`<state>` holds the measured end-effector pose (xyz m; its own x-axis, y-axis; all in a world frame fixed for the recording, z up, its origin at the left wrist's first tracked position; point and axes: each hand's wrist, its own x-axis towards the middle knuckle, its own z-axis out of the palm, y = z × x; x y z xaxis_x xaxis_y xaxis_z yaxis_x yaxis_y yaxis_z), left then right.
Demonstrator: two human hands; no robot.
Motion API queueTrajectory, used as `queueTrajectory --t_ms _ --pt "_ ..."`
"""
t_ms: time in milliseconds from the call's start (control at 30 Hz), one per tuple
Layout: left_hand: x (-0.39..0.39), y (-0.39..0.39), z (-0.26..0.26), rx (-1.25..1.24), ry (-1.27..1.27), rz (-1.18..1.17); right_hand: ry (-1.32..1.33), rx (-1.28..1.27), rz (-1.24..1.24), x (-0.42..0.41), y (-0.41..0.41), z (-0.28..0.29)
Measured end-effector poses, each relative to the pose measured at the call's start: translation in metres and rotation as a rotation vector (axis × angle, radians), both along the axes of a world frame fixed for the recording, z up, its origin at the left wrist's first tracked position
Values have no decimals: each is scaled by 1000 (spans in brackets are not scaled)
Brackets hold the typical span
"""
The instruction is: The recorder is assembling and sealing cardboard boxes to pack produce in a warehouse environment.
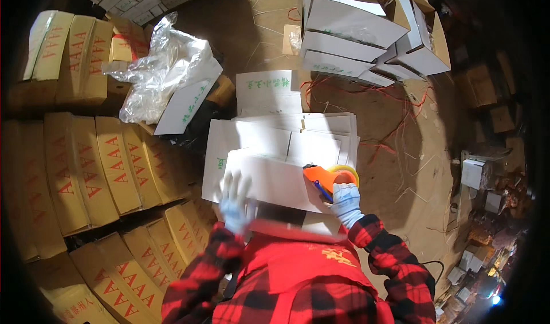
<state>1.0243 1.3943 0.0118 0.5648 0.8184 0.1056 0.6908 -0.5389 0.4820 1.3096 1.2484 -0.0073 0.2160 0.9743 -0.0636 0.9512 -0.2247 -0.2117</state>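
In front of my body lies a white cardboard carton (270, 178), on top of a pile of flattened white cartons (247, 130). My right hand (346, 203), in a pale work glove, grips an orange tape dispenser (323, 177) with a yellow-edged tape roll at the carton's right end. My left hand (234, 203), gloved too and blurred by motion, has its fingers spread at the carton's left end. It holds nothing; whether it touches the carton I cannot tell. Several of the pile's cartons bear green writing.
Brown cartons with red print (116, 160) are stacked along the left. A clear plastic bag (167, 66) lies over a white carton at upper left. Open white boxes (352, 23) stand stacked at upper right. Red strapping (380, 145) lies loose on the brown floor (386, 186).
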Motion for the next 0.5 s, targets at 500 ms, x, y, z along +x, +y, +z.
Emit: queueTrajectory --t_ms 500 --pt "-32 45 -49 -1391 -1168 537 1472 -828 -212 -75 72 48"
